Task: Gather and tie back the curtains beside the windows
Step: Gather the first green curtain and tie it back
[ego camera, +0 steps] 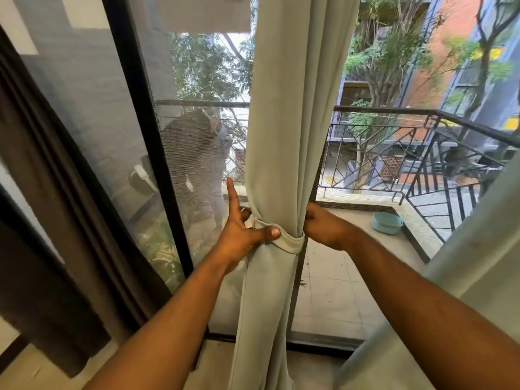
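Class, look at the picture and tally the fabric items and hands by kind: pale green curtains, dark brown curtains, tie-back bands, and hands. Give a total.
Pale green curtains: 2, the gathered curtain and a second curtain
Dark brown curtains: 1, the brown curtain
Tie-back bands: 1, the tie-back
Hands: 2, left hand and right hand
Total: 6

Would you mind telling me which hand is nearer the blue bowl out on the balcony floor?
Right. The right hand is at the curtain's right edge, toward the blue bowl; the left hand is beyond the curtain.
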{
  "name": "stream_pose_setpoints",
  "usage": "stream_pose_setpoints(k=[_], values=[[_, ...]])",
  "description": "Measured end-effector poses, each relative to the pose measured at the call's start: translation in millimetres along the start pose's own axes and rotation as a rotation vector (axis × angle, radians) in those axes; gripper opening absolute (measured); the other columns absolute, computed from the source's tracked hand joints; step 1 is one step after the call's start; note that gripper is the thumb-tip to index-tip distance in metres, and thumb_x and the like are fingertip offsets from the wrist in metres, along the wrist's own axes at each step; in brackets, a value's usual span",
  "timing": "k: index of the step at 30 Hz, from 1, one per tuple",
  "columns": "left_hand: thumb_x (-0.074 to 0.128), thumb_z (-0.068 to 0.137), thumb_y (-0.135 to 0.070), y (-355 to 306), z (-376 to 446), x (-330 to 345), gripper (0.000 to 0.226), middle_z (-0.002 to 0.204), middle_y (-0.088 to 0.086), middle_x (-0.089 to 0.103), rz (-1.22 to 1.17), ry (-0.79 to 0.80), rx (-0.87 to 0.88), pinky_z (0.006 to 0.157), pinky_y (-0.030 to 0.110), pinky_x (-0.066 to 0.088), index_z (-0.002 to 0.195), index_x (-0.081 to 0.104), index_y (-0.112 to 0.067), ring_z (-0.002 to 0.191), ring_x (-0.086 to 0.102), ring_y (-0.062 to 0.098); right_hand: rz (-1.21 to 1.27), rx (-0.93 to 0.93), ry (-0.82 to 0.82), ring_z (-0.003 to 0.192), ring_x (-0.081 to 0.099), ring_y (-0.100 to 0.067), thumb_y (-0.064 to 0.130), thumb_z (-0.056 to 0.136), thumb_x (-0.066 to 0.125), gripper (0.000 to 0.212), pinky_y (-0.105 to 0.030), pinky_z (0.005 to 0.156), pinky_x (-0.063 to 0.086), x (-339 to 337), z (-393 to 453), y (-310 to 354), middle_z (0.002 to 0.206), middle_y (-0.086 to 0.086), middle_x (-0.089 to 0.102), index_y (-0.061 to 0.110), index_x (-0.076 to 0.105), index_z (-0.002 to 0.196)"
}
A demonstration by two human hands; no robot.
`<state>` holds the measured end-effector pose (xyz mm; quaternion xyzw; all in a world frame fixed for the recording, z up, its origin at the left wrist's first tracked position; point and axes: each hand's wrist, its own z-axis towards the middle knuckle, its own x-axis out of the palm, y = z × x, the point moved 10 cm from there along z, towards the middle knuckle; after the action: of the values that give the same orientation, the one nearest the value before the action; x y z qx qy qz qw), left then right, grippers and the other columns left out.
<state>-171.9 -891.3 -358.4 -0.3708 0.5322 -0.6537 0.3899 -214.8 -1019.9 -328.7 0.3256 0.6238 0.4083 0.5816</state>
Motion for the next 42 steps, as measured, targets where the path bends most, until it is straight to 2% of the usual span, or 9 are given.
stream_pose_setpoints(k=[6,12,16,20,27,33,36,39,42], values=[[0.085,0.071,-0.022,-3.6,-3.9,-11.2,0.032,0.094,-0.004,0.076,0.298,-0.15,0.113,0.083,0.033,0.058,0.099,0.07,-0.022,0.089,0.071,0.01,0.287,-0.129,-0.442,0.098,0.064,-0.003,-0.009,0.093,0.047,0.042,-0.02,0.083,0.055,-26.2,-13.2,-14.6,0.112,-0.001,0.066,0.014,0.055,0.127],[0.079,0.071,-0.05,-25.4,6.1,-11.1,0.039,0.055,-0.012,0.054,0.852,-0.154,0.081,0.045,0.014,0.031,0.057,0.049,-0.03,0.054,0.048,-0.003,-0.58,-0.636,-0.876,0.105,0.05,-0.012,0.023,0.088,0.06,0.044,-0.021,0.088,0.044,7.5,-74.1,36.7,0.118,-0.001,0.049,0.017,0.048,0.13],[0.078,0.068,-0.056,-23.3,11.0,-10.4,0.032,0.059,-0.01,0.062,0.965,-0.074,-0.004,0.05,0.015,0.038,0.064,0.066,-0.026,0.058,0.058,0.002,-0.874,-0.741,-0.986,0.083,0.048,-0.021,0.023,0.089,0.06,0.038,-0.031,0.07,0.043,18.0,-80.9,54.8,0.106,-0.005,0.046,0.016,0.051,0.126],[0.07,0.071,-0.057,-19.7,10.3,-13.6,0.042,0.08,0.006,0.07,1.056,-0.053,-0.094,0.064,0.033,0.05,0.076,0.066,-0.015,0.077,0.067,0.023,-0.823,-0.662,-0.769,0.078,0.063,-0.019,0.027,0.09,0.055,0.031,-0.029,0.059,0.056,31.1,-62.5,49.3,0.108,-0.006,0.059,0.017,0.057,0.12],[0.06,0.089,-0.008,-26.0,-26.2,2.1,0.026,0.105,0.006,0.07,1.049,0.507,-0.447,0.076,0.036,0.06,0.114,0.06,-0.014,0.086,0.07,0.019,-0.681,-0.198,-0.507,0.089,0.067,-0.015,0.061,0.087,0.053,0.04,-0.028,0.074,0.053,15.3,-28.7,8.8,0.109,0.007,0.067,0.033,0.059,0.116],[0.047,0.094,-0.028,-67.8,-24.1,33.6,0.024,0.112,0.003,0.065,1.908,0.268,-0.006,0.072,0.033,0.042,0.109,0.063,-0.017,0.105,0.062,0.025,-0.763,-0.122,-0.568,0.083,0.065,-0.023,0.057,0.088,0.053,0.037,-0.028,0.063,0.04,22.2,-23.5,22.2,0.091,0.001,0.066,0.022,0.065,0.091],[0.051,0.092,-0.04,-76.1,-20.1,20.8,0.027,0.111,0.005,0.062,1.837,0.201,-0.005,0.082,0.037,0.047,0.1,0.065,-0.018,0.105,0.061,0.029,-0.777,-0.099,-0.582,0.085,0.065,-0.024,0.059,0.088,0.05,0.039,-0.028,0.063,0.037,21.2,-24.0,28.0,0.094,0.0,0.066,0.023,0.064,0.093],[0.057,0.088,-0.037,-68.9,-19.2,0.5,0.031,0.075,0.015,0.062,1.277,0.11,-0.142,0.053,0.025,0.044,0.065,0.05,-0.017,0.069,0.065,0.028,-0.788,-0.085,-0.58,0.088,0.064,-0.027,0.057,0.089,0.05,0.038,-0.03,0.066,0.041,20.7,-24.8,27.0,0.097,-0.002,0.066,0.022,0.062,0.094],[0.065,0.085,-0.027,-63.1,-33.4,-16.9,0.019,0.059,0.002,0.055,0.688,-0.174,-0.117,0.036,0.018,0.033,0.093,0.05,-0.018,0.044,0.051,0.014,-0.778,-0.11,-0.539,0.089,0.065,-0.028,0.051,0.09,0.052,0.032,-0.032,0.07,0.045,22.8,-25.0,26.2,0.098,-0.003,0.066,0.021,0.062,0.097]])
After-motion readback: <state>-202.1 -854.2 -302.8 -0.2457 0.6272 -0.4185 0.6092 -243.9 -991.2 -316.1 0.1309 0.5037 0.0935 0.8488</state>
